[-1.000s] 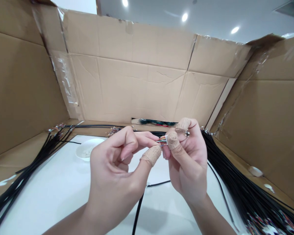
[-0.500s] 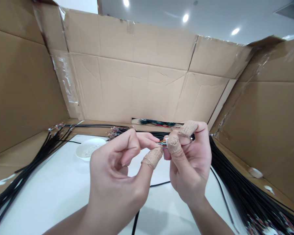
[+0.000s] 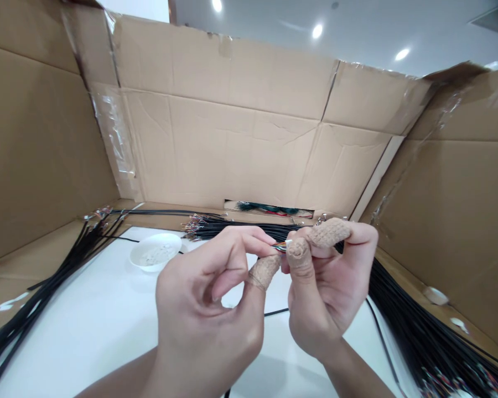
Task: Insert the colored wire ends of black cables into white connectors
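The left hand (image 3: pixel 199 298) and right hand (image 3: pixel 327 293) pinch one wire connector (image 3: pixel 283 246) between their fingers (image 3: pixel 249 239), with three finger cots (image 3: pixel 264 272) showing, and three black cable bundles (image 3: pixel 410 315) around them.

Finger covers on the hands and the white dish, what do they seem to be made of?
The finger covers look like thin tan stretchy fabric or rubber, matte, with a fine pebbled texture. The white dish looks like glazed ceramic or plastic, its smooth rim catching a soft shine.
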`<state>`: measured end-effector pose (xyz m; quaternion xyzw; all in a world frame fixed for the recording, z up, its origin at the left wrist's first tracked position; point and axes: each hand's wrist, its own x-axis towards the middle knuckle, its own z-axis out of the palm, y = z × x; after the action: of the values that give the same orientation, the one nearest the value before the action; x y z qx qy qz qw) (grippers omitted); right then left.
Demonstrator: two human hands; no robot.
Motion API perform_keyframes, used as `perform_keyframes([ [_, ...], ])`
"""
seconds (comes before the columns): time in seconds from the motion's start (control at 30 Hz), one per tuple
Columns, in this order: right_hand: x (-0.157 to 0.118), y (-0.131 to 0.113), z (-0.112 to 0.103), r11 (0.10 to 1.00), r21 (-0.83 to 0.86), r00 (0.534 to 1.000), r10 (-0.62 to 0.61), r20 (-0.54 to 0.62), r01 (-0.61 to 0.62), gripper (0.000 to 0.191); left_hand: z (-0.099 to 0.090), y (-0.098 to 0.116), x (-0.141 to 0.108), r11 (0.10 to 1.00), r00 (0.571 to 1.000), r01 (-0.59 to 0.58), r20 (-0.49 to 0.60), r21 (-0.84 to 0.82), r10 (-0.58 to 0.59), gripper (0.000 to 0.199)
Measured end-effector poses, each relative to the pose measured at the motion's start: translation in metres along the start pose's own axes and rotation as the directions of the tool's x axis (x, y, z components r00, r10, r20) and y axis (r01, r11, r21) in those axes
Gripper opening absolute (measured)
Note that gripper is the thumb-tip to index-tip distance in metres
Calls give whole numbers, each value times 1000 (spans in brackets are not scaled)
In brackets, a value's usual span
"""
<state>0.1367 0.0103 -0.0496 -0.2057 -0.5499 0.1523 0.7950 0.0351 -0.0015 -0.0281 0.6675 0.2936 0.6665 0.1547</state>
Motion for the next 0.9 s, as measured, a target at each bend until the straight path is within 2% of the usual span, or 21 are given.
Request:
perform_keyframes([
  [0.2, -3, 3, -1, 998, -55, 1000, -8, -23, 7, 21, 3, -1, -1, 998, 999, -46, -22, 43, 47, 47],
  [0.47, 7, -4, -2, 961, 210, 982, 169, 83, -183, 20, 1, -1, 4, 998, 999, -49, 10, 38, 49, 46],
  [0.7, 10, 0, -6, 951, 264, 979, 119, 169, -161, 18, -3, -1, 3, 995, 997, -79, 21, 58, 78, 45],
  [0.9, 10, 4, -3, 952, 277, 981, 85, 175, -132, 20, -3, -2, 3, 986, 995, -99, 19, 134, 98, 43],
])
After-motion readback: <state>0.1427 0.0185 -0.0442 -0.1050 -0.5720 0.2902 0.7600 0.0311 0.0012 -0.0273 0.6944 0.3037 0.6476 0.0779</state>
